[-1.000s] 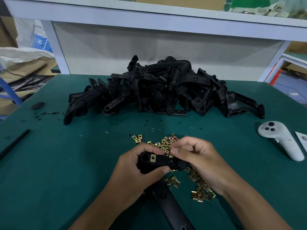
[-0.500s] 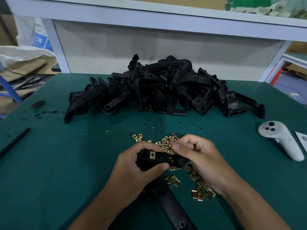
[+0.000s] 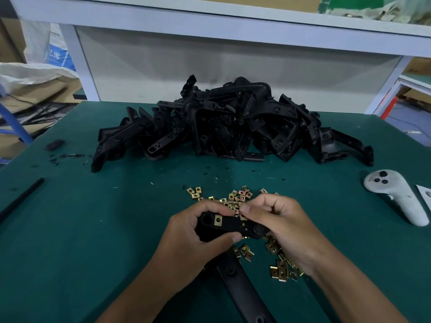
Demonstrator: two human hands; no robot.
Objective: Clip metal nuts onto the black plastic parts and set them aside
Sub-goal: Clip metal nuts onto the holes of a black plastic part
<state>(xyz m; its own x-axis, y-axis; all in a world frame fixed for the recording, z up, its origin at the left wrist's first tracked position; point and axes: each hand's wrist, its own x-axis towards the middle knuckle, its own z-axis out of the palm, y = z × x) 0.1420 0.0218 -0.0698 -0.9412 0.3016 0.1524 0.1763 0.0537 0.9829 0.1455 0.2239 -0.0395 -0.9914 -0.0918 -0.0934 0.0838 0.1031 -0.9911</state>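
Both forearms reach forward, left hand [image 3: 198, 238] and right hand [image 3: 279, 220] meeting, fingers curled.

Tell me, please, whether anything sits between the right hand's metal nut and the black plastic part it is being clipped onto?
Nothing visible does. The right hand pinches a metal nut right at the upper edge of the black plastic part, which the left hand grips. One clipped nut already sits further left, clear of that spot.

A white controller [image 3: 396, 197] (three dark buttons) lies on the green table [image 3: 70, 229]
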